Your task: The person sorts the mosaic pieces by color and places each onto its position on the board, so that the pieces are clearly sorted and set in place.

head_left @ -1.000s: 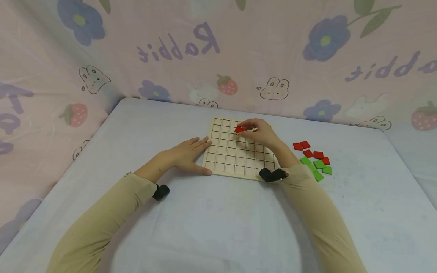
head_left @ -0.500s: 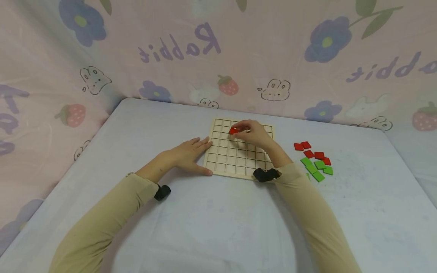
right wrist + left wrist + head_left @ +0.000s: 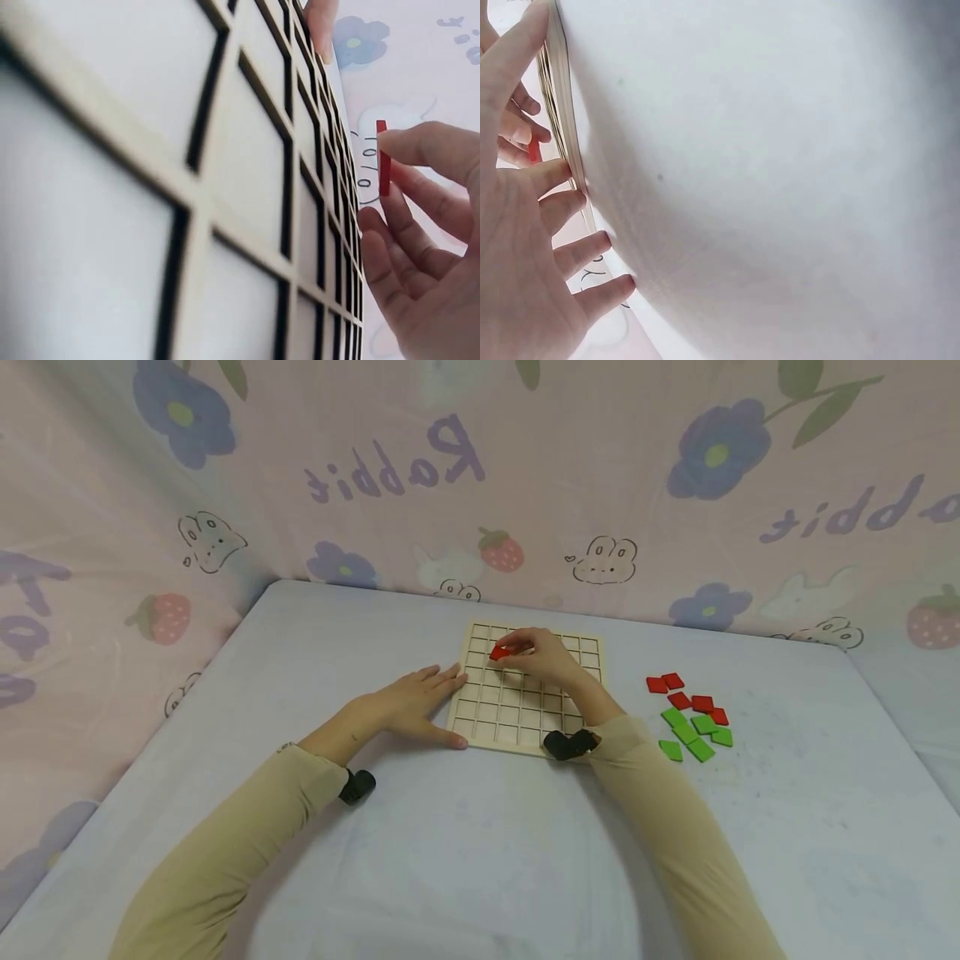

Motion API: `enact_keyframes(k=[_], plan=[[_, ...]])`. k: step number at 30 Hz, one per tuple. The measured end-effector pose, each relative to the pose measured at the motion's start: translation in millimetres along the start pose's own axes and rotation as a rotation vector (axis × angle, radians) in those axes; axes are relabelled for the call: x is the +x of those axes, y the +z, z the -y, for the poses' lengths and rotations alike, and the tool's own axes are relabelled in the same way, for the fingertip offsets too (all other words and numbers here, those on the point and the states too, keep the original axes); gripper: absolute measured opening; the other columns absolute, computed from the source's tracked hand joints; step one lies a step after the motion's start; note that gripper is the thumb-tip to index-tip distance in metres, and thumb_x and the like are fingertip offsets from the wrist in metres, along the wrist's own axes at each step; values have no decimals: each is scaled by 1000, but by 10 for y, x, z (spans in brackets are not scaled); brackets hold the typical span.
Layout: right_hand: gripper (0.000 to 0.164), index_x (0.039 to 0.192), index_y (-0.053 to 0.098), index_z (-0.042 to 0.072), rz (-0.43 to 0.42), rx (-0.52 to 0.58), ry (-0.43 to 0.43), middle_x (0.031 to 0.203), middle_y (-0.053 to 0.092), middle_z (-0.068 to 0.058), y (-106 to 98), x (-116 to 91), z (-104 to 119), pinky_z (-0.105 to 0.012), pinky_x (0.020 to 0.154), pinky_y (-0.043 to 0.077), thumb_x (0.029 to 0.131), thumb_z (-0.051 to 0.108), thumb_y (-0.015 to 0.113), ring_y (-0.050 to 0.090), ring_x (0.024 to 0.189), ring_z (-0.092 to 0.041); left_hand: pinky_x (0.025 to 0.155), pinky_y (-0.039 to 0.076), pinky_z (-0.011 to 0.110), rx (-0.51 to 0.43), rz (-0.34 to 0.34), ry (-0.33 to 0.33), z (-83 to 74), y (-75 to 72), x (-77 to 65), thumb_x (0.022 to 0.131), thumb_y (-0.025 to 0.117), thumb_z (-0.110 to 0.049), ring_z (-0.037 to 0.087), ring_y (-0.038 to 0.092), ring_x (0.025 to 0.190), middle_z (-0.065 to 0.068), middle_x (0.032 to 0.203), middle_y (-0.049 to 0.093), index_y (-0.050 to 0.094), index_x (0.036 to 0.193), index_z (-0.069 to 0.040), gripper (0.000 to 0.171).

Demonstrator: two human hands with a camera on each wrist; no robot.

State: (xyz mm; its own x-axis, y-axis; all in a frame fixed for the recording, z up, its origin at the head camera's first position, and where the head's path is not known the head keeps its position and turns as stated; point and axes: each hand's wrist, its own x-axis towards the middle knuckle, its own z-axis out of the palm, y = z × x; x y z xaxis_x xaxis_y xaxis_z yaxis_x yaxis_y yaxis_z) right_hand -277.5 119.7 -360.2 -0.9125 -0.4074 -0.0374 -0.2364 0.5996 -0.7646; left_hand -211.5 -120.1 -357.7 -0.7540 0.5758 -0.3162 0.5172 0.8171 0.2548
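A pale wooden grid board (image 3: 498,714) lies flat on the table. Over its upper left part, my right hand (image 3: 543,658) pinches a red square tile (image 3: 498,653) between thumb and fingers. The right wrist view shows that tile (image 3: 383,159) edge-on, held a little off the grid. My left hand (image 3: 414,702) rests at the board's left edge, fingers spread and straight. In the left wrist view, the left fingertips (image 3: 570,171) touch the side of the board (image 3: 568,112). Part of the grid is hidden beneath my right hand and wrist.
Right of the board lie several loose red tiles (image 3: 679,700) and several green tiles (image 3: 684,732), some touching or overlapping. A white cloth covers the table (image 3: 480,852). Behind it hangs a printed pink curtain (image 3: 540,460). Each wrist carries a black device (image 3: 570,745).
My right hand has moved left across the board with the red tile pinched in it, from the upper middle toward the upper left squares. The left hand has stayed in place.
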Motion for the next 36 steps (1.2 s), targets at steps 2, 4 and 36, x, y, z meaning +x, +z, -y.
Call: enact_keyframes(k=[2, 4, 36], plan=[[37, 121, 64, 5, 0, -7, 1, 112, 66, -14, 16, 3, 20, -37, 88, 47, 88, 17, 68, 59, 102, -26, 119, 13, 51, 1, -1, 3, -1, 6, 0, 80, 57, -70, 36, 7, 148, 4, 163, 3, 11, 155, -14, 105], [36, 121, 64, 4, 1, -10, 5, 111, 66, -14, 30, 9, 31, -37, 88, 47, 87, 17, 68, 59, 102, -26, 119, 13, 52, -3, 0, 3, -4, 9, -2, 81, 57, -70, 36, 7, 148, 4, 163, 3, 10, 155, -14, 105], [32, 116, 67, 2, 54, -97, -15, 114, 66, -16, 193, 202, 148, -38, 92, 49, 86, 12, 68, 61, 103, -27, 120, 11, 52, -25, 0, 6, -10, -14, -24, 82, 58, -68, 35, 4, 148, 5, 163, 2, 10, 155, -14, 103]])
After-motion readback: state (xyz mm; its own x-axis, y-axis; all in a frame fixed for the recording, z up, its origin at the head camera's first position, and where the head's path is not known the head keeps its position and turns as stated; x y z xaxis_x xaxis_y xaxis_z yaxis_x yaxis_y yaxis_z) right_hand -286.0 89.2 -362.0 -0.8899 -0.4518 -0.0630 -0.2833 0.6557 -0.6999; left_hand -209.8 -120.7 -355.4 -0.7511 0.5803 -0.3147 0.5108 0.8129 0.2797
